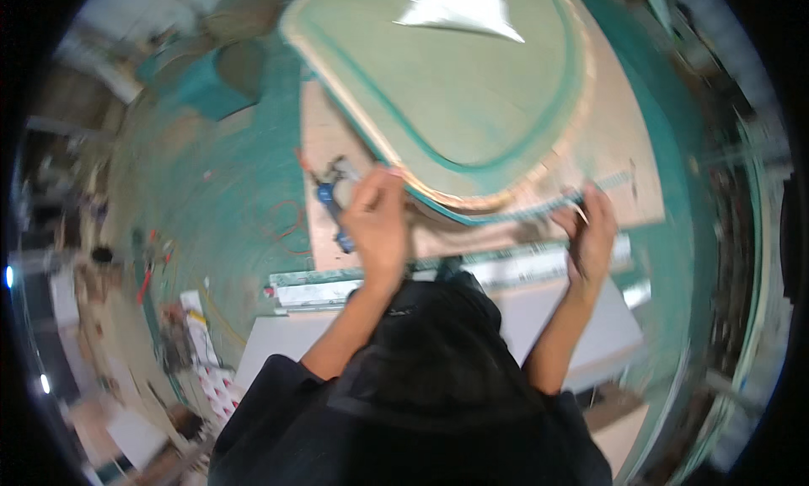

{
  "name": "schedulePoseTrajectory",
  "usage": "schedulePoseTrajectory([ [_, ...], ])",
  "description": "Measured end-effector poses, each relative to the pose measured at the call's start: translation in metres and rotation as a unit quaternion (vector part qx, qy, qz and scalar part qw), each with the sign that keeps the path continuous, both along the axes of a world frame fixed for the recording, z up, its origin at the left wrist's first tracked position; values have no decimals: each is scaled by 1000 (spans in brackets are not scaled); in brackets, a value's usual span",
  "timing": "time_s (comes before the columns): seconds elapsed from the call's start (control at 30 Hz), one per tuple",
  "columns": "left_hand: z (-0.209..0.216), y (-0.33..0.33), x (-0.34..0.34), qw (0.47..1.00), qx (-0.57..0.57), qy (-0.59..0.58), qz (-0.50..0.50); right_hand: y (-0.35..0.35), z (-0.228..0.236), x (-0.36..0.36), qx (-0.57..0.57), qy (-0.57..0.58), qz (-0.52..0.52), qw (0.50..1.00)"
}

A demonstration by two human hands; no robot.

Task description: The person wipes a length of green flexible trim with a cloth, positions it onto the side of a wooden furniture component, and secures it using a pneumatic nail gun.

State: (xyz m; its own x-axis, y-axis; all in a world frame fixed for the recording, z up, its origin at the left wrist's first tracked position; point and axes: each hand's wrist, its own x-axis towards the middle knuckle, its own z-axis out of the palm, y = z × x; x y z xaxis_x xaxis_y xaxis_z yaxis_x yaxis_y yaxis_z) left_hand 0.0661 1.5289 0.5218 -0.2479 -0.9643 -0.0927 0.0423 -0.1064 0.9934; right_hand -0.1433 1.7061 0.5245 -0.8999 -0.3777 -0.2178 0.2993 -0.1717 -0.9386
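A large rounded panel (497,90) in pale green, with a darker teal band near its rim and a tan edge, lies on a light wooden board. A thin teal strip (484,220) follows its near rim and stands off from it toward the right. My left hand (377,225) is closed at the panel's left near edge, its fingertips pinching the strip there. My right hand (590,229) pinches the strip farther along, beyond the panel's near right curve, and the strip's end sticks out past my fingers. Motion blurs both hands slightly.
A white plastic bag (462,9) rests on the panel. Left of it, a blue-handled tool (329,201) lies on the wooden board (619,107). Whitish bars (522,268) run along the near side. A teal curved piece (211,85) stands farther left; red-handled tools (150,271) lie nearby.
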Motion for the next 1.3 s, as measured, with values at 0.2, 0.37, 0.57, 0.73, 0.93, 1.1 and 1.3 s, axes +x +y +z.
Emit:
schedulePoseTrajectory([
  [0.2,-17,9,3,998,-45,-50,-18,20,-29,-23,56,13,99,993],
  [0.37,-43,18,7,983,-159,-30,-87,19,-17,-18,69,68,56,994],
  [0.57,-62,28,6,952,-263,-101,-119,8,-21,-31,66,44,96,992],
  [0.73,-66,33,-8,937,-302,-151,-89,9,-12,-33,80,20,102,991],
  [0.93,-54,38,-9,945,-253,-192,-76,5,5,-21,119,13,91,989],
  [1.1,-52,37,-12,951,-248,-171,-77,3,14,-20,128,-3,93,987],
  [1.3,-45,40,-11,951,-224,-197,-85,0,17,-16,122,-1,93,988],
])
